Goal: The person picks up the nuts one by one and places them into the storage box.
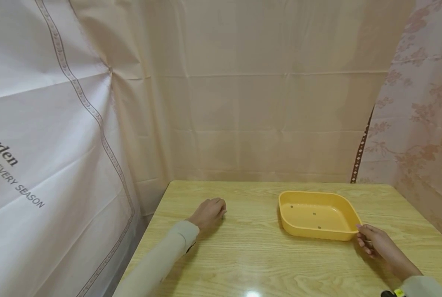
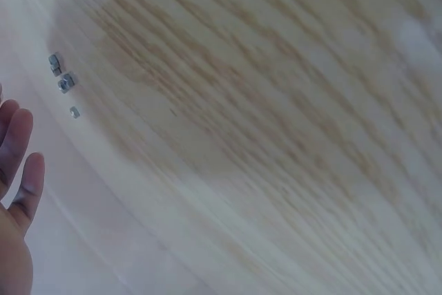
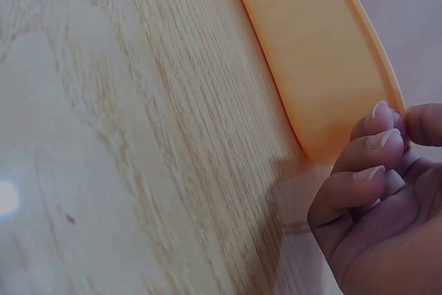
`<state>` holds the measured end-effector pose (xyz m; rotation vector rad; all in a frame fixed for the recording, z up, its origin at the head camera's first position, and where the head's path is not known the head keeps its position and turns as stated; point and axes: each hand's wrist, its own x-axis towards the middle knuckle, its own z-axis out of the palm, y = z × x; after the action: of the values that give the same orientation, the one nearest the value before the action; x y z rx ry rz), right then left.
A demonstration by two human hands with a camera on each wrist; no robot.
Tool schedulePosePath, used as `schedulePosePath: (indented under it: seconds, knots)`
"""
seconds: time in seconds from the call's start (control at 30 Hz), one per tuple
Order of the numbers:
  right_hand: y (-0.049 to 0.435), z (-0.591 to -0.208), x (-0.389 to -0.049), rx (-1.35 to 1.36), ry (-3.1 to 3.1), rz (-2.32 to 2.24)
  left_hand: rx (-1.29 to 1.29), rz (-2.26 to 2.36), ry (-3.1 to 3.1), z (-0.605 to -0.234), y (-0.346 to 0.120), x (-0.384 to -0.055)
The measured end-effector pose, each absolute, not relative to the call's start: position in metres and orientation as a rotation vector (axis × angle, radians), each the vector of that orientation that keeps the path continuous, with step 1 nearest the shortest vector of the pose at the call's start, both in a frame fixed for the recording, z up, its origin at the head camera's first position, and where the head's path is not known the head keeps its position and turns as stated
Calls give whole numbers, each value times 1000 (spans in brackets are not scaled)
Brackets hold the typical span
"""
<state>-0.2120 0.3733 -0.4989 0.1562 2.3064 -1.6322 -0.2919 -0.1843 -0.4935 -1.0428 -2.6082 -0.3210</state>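
My right hand point(image 1: 378, 243) pinches the near right corner of a shallow yellow plastic tray point(image 1: 317, 234) between thumb and fingers. In the right wrist view the thumb is on the rim of the tray point(image 3: 324, 46) and the curled fingers point(image 3: 366, 150) lie against its outer wall. Three small dark pieces point(image 1: 314, 213) lie apart on the tray's floor. Left of the tray, my left hand point(image 1: 207, 212) is low over the table, fingers loosely bent. Its fingers point(image 2: 15, 146) appear beside three small metal pieces, seemingly nuts point(image 2: 65, 83), on the wood; the head view hides these.
Both hands work over a light wood-grain table point(image 1: 250, 260). A beige cloth point(image 1: 265, 103) hangs behind it, a white printed cloth point(image 1: 57, 156) on the left, and a floral cloth point(image 1: 421, 123) on the right. A black and yellow object point(image 1: 393, 293) sits by the right cuff.
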Motion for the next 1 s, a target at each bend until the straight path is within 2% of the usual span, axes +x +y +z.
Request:
schedulePosePath:
  seconds: [1.0]
  knots:
    - [374, -501, -211, 133, 2308, -1661, -1124, -180, -2504, -482, -156, -299]
